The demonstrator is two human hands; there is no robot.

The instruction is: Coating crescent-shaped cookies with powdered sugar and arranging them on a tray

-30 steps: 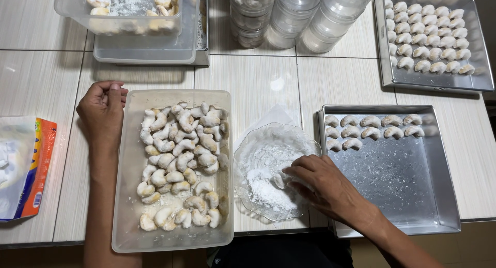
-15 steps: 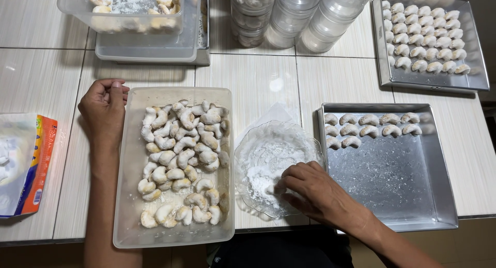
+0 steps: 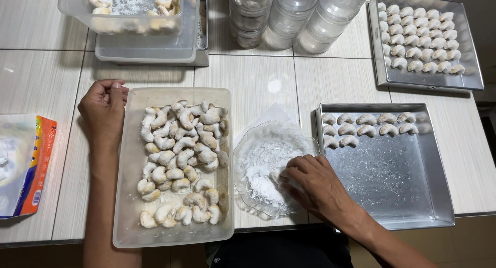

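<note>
My right hand [image 3: 312, 181] reaches into a clear glass bowl [image 3: 258, 144] of white powdered sugar, its fingers pressed around a crescent cookie half buried in the sugar. My left hand [image 3: 103, 110] rests curled on the table, touching the top left corner of a clear plastic tub [image 3: 129, 195] full of pale crescent cookies [image 3: 181, 159]. Right of the bowl stands a square metal tray [image 3: 392, 180] holding two short rows of sugared crescents [image 3: 364, 126] along its far side.
A second metal tray [image 3: 465, 82] of sugared crescents lies at the far right. Stacked clear round jars [image 3: 294, 14] and two plastic tubs [image 3: 150, 46] stand along the back. A sugar packet [image 3: 23, 164] lies at the left edge.
My right hand has slid a little left and deeper into the sugar bowl. The left hand has stayed at the tub's corner.
</note>
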